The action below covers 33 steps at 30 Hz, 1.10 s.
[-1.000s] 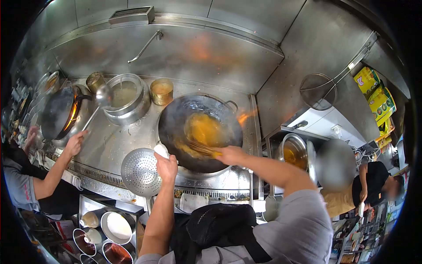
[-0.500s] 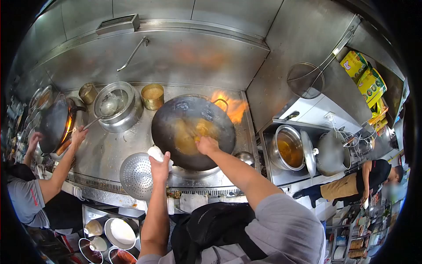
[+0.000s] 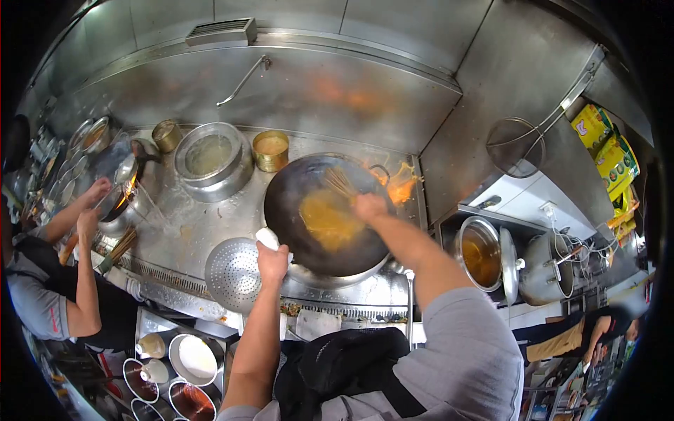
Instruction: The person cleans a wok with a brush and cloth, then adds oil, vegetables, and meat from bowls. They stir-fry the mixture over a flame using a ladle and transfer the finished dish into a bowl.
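Note:
My right hand [image 3: 370, 207] is wrapped round a bamboo wok brush [image 3: 340, 182], its bristles fanned toward the far side of a large dark wok [image 3: 286, 193]. Yellowish-brown liquid [image 3: 326, 221] lies in the bottom of that wok. A folded white cloth [image 3: 267, 239] is gripped in my left hand [image 3: 272, 264] at the wok's near left edge; a handle under the cloth is hidden. Beside that hand, a perforated metal strainer [image 3: 234, 275] rests on the stove top. Flames [image 3: 401, 184] rise past the wok's right rim.
A metal pot [image 3: 239, 168] and a tin [image 3: 271, 151] stand behind on the left. On the right are a pot of brown liquid [image 3: 480, 261] and a hanging mesh strainer [image 3: 516, 146]. A co-worker [image 3: 60, 281] handles a ladle at the left burner; another person [image 3: 586, 333] stands right.
My right hand has swung the brush toward the wok's far side. My left hand keeps the cloth. The left co-worker's ladle has left the pot for their wok, and the whole view has shifted.

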Tool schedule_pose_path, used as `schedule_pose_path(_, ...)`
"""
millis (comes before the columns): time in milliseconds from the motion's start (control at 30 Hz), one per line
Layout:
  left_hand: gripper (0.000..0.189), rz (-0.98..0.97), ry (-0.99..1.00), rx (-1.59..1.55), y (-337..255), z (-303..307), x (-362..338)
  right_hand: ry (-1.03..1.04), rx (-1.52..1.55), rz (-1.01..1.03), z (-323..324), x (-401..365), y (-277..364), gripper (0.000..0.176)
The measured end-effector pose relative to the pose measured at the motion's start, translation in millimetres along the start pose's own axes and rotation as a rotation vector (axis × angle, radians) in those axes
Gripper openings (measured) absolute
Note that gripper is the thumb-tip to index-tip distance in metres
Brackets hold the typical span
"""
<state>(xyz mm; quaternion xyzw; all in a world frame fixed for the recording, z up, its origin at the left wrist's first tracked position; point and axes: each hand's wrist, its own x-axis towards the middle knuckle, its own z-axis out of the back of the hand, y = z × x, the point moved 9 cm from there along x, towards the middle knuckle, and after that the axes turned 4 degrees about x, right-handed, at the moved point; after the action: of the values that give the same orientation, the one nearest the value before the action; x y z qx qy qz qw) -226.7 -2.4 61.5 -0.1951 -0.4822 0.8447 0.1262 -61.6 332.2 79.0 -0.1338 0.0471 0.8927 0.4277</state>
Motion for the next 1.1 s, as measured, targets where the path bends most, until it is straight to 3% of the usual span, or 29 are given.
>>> schedule_pose_path(100, 0.061, -0.104, 0.012, -0.015, -10.7, 6.1, -12.2, -0.064, 0.345, -0.073, -33.1, -62.4, 45.9, 0.045)
schedule_pose_path(200, 0.061, -0.091, -0.056, -0.013, -8.8, 5.0, -26.9, 0.012, 0.290, 0.025, -37.4, -99.1, 52.7, 0.052)
schedule_pose_path(267, 0.062, -0.102, -0.062, -0.030, -15.4, 2.7, -37.4, 0.115, 0.199, 0.200, -32.2, -125.7, 45.9, 0.053)
schedule_pose_path(333, 0.064, -0.112, -0.100, 0.030, -10.9, 2.0, -35.0, 0.274, 0.038, 0.165, 4.0, -166.1, 22.9, 0.053)
schedule_pose_path(400, 0.067, -0.087, -0.063, 0.068, -17.0, 6.7, -33.5, 0.314, -0.101, 0.201, 16.0, -162.8, -14.6, 0.051)
schedule_pose_path(467, 0.068, -0.063, 0.052, 0.066, -14.6, 0.5, -27.8, 0.214, -0.196, 0.197, 21.4, -117.5, -52.7, 0.051)
schedule_pose_path(533, 0.069, -0.052, 0.075, 0.101, -9.1, -1.1, -21.9, 0.082, -0.121, 0.144, 31.6, -55.6, -55.5, 0.050)
schedule_pose_path(567, 0.069, -0.049, 0.075, 0.114, -10.3, -0.4, -21.6, 0.085, -0.120, 0.166, 7.1, -32.0, -39.0, 0.050)
schedule_pose_path(633, 0.070, -0.044, 0.064, 0.132, -10.4, 4.0, -20.6, -0.054, 0.139, 0.026, -29.6, 2.5, 0.3, 0.052)
schedule_pose_path(700, 0.072, -0.050, 0.092, 0.132, -10.9, 0.7, -20.6, -0.100, 0.294, -0.003, -54.4, -26.3, 48.8, 0.054)
schedule_pose_path(800, 0.076, -0.075, 0.096, 0.154, -18.2, 9.0, -26.4, -0.040, 0.253, 0.112, -40.9, -49.4, 77.9, 0.057)
schedule_pose_path(867, 0.077, -0.057, 0.120, 0.157, -20.4, 10.4, -28.7, -0.134, 0.199, 0.141, -28.0, -24.1, 73.3, 0.057)
schedule_pose_path(933, 0.075, -0.014, 0.095, 0.183, -17.3, 9.0, -30.4, -0.241, 0.532, -0.132, -36.0, 5.2, 59.6, 0.056)
schedule_pose_path(967, 0.075, -0.016, 0.096, 0.182, -17.2, 9.3, -30.8, -0.351, 0.632, -0.100, -59.8, 17.9, 81.8, 0.055)
schedule_pose_path(1033, 0.073, 0.015, 0.078, 0.193, -18.1, 8.8, -27.8, -0.166, 0.968, -0.090, -55.7, -19.5, 138.7, 0.055)
schedule_pose_path(1100, 0.072, 0.007, 0.094, 0.178, -15.2, 7.0, -25.1, 0.096, 1.019, 0.037, -29.8, -78.8, 161.2, 0.056)
